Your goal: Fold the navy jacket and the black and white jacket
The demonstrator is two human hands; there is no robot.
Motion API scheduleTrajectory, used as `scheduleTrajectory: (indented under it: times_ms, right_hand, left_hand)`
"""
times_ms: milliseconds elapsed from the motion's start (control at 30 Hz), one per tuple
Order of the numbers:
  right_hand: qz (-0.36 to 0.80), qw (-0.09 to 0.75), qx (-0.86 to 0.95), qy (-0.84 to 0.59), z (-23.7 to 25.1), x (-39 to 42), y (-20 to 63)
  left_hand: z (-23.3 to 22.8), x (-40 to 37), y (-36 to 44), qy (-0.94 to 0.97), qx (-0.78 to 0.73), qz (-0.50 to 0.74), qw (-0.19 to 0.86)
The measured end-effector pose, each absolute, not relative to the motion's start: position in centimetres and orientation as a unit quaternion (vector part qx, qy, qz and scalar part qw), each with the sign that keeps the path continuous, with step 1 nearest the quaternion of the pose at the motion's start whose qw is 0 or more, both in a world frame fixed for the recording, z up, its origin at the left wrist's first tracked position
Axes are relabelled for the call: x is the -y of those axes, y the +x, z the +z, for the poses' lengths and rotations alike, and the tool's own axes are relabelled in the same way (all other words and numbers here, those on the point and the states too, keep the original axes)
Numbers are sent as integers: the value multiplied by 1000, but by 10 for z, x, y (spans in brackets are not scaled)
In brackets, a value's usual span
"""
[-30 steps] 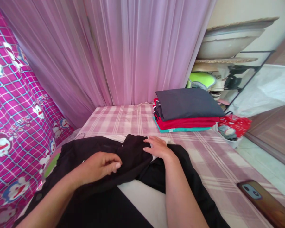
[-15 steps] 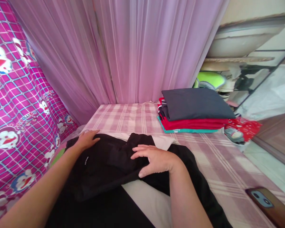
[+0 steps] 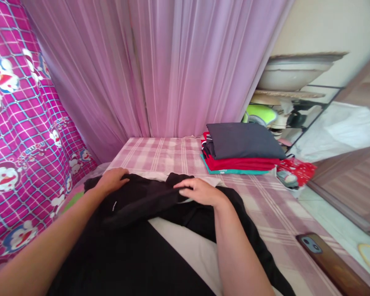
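Observation:
A black garment (image 3: 142, 201) with a small white logo lies crumpled across the bed in front of me; its exact kind is unclear. My left hand (image 3: 113, 181) lies over its upper left part, thumb apart from the fingers, pressing on the fabric. At the garment's right side, my right hand (image 3: 202, 191) pinches a raised edge of the cloth between thumb and fingers. Beneath the black cloth, a white fabric (image 3: 186, 238) shows in part. More black cloth runs down to the right, under my right forearm.
A folded clothes stack (image 3: 245, 142), dark grey over red and teal, sits at the bed's far right. A phone (image 3: 336, 263) rests near the right edge of the plaid bed sheet (image 3: 160, 154). Purple curtains (image 3: 172, 70) hang behind; a pink patterned cloth (image 3: 33, 135) hangs left.
My right hand has closed on the garment's edge and lifted it up and away from me. My left hand stays nearly in place. The view has turned slightly right.

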State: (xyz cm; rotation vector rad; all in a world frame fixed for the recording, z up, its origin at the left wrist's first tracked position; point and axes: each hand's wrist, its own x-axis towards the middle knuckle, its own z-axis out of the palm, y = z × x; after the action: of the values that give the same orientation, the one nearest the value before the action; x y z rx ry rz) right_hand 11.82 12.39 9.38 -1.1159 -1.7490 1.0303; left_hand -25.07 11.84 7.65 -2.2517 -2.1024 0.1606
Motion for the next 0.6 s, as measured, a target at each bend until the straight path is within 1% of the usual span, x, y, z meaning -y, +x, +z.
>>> scheduleTrajectory:
  times_ms: [167, 367, 467, 533, 600]
  right_hand:
    - [412, 558, 571, -439, 136, -142, 129]
    - [405, 658, 473, -423, 165, -140, 152]
    - [438, 665, 428, -428, 170, -122, 165]
    - [477, 635, 425, -434, 171, -105, 173]
    - [507, 588, 446, -445, 168, -87, 181]
  left_hand:
    - [95, -89, -243, -732, 680, 27, 19]
    - [103, -48, -239, -738, 674, -12, 45]
    - [101, -26, -235, -745, 666, -22, 43]
    - [95, -13, -233, -751, 659, -32, 28]
    - [84, -1, -230, -750, 660, -47, 22]
